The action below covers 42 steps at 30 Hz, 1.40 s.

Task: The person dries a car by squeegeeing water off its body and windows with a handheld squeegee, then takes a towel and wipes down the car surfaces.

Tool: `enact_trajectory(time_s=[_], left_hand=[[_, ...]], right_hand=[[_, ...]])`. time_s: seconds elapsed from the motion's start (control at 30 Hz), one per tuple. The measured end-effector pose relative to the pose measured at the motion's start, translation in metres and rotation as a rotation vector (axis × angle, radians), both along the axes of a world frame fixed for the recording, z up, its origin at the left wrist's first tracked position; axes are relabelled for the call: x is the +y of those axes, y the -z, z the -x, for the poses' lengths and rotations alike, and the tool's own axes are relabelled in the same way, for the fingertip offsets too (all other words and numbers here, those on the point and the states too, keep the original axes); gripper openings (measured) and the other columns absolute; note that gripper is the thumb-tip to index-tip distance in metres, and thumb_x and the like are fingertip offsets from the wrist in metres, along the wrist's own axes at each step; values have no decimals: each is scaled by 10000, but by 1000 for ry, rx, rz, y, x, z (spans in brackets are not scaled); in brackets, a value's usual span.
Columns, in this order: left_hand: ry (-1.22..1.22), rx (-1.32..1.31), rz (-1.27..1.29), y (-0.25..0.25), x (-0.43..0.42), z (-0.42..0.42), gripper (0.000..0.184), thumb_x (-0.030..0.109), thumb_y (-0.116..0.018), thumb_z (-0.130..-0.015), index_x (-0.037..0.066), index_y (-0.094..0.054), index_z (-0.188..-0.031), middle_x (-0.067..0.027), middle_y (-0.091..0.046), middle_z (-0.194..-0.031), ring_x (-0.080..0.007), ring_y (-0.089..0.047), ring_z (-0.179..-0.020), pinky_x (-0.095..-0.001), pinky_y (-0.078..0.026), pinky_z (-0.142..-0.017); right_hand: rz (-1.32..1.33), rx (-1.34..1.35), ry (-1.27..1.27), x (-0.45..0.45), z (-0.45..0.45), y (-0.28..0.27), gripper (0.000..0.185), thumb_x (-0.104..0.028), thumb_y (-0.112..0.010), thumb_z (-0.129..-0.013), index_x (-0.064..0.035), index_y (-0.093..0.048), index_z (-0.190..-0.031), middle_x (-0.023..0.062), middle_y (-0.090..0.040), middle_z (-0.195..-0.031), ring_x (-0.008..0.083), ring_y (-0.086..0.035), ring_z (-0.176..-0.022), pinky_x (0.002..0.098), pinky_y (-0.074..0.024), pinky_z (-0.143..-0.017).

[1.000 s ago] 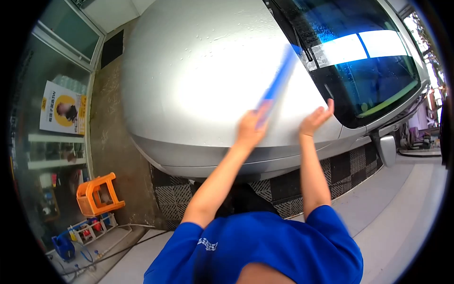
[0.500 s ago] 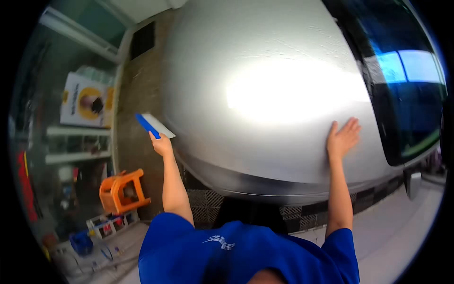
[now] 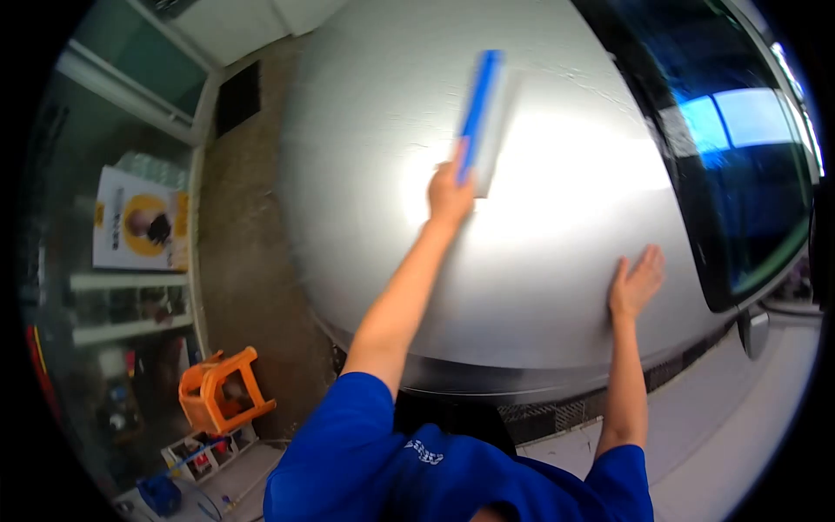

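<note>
A silver car hood [image 3: 374, 252] fills the middle of the head view, with some wet streaks toward its far side. My left hand [image 3: 450, 193] is wrapped round a squeegee [image 3: 479, 113] with a blue handle and a pale, translucent blade. The squeegee is over the middle of the hood and slightly blurred; I cannot tell whether the whole blade touches the metal. My right hand [image 3: 637, 283] rests flat on the hood near the windshield, fingers stretched out, holding nothing.
The dark windshield [image 3: 739, 165] borders the hood at the right, with a side mirror [image 3: 755, 332] below it. An orange stool [image 3: 224, 391] stands on the floor at the lower left, beside a white crate [image 3: 209, 454]. A poster [image 3: 141, 219] shows behind glass at the left.
My left hand has carried the squeegee from beyond the hood's left edge, rightward and farther out, over its middle. My right hand stays on the hood near the windshield. The view has shifted slightly.
</note>
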State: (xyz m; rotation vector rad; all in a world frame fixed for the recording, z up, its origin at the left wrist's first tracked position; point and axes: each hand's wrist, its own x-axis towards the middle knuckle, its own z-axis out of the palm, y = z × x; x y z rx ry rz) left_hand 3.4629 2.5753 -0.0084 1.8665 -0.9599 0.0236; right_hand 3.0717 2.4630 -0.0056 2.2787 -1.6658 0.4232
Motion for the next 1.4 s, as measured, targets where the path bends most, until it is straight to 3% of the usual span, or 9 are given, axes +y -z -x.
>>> enact_trajectory(time_s=[0.17, 0.27, 0.4, 0.5, 0.7, 0.87, 1.2, 1.3, 1.4], left_hand=[[-882, -44, -310, 136, 288, -197, 556, 164, -586, -852, -60, -478, -1350, -285, -633, -1168, -404, -634, -1055, -430, -484, -941], [-1081, 328, -289, 67, 283, -202, 578, 206, -596, -872, -83, -462, -1354, -284, -625, -1184, -383, -641, -1058, -420, -496, -915], [-180, 59, 276, -14, -1, -65, 533, 90, -586, -906, 159, -480, -1424, -169, -661, -1045, -283, -664, -868, -388, -523, -789], [497, 37, 205, -56, -130, 67, 593, 115, -622, -813, 219, -516, -1386, -234, -587, -902, -385, -611, -806, -444, -517, -759], [491, -209, 1, -42, -242, 16, 543, 210, -593, -800, 284, -560, -1337, -195, -610, -871, -358, -628, -815, -450, -525, -771], [-261, -76, 10, 42, -99, -258, 528, 271, -588, -873, 268, -504, -1395, -226, -690, -944, -409, -665, -841, -508, -518, -732], [-914, 509, -14, 163, 325, -258, 519, 167, -629, -860, 11, -537, -1346, -204, -638, -1224, -315, -628, -1099, -378, -460, -946], [-890, 904, 210, 168, 397, -143, 519, 138, -638, -889, 75, -517, -1390, -2, -592, -763, -62, -457, -519, -242, -348, -444], [-916, 835, 289, 222, 446, -15, 529, 108, -614, -924, 0, -447, -1414, -161, -613, -1261, -222, -587, -1091, -298, -418, -966]], right_hand=[[22, 18, 9, 2, -8, -6, 687, -430, -442, -976, -33, -254, -1504, 161, -254, -1564, 371, -186, -1454, 550, -144, -1159], [9, -5, 3, 9, -15, -14, 699, -422, -464, -961, -27, -261, -1500, 166, -253, -1563, 372, -186, -1454, 553, -143, -1159], [1, -8, 37, 14, -21, -21, 729, -425, -499, -934, -24, -267, -1497, 172, -245, -1564, 369, -183, -1456, 547, -130, -1164], [-60, -73, 28, 16, -21, -26, 739, -413, -515, -922, -26, -262, -1499, 172, -241, -1566, 362, -175, -1459, 539, -111, -1169], [-112, -87, 5, 14, -22, -31, 740, -380, -527, -913, -25, -252, -1501, 165, -227, -1572, 352, -157, -1467, 526, -87, -1175], [-100, -59, -23, 13, -26, -26, 733, -378, -519, -920, -23, -249, -1502, 166, -224, -1573, 351, -154, -1468, 526, -96, -1173], [23, 67, 27, -10, 3, 9, 660, -467, -394, -999, -75, -256, -1512, 129, -228, -1580, 351, -195, -1459, 549, -173, -1149], [30, 82, 15, -24, 4, 13, 668, -503, -376, -998, -71, -283, -1500, 138, -262, -1566, 360, -224, -1445, 555, -196, -1139], [82, 109, 9, -21, 0, 5, 649, -486, -393, -992, -64, -322, -1480, 169, -327, -1528, 369, -268, -1424, 559, -220, -1130]])
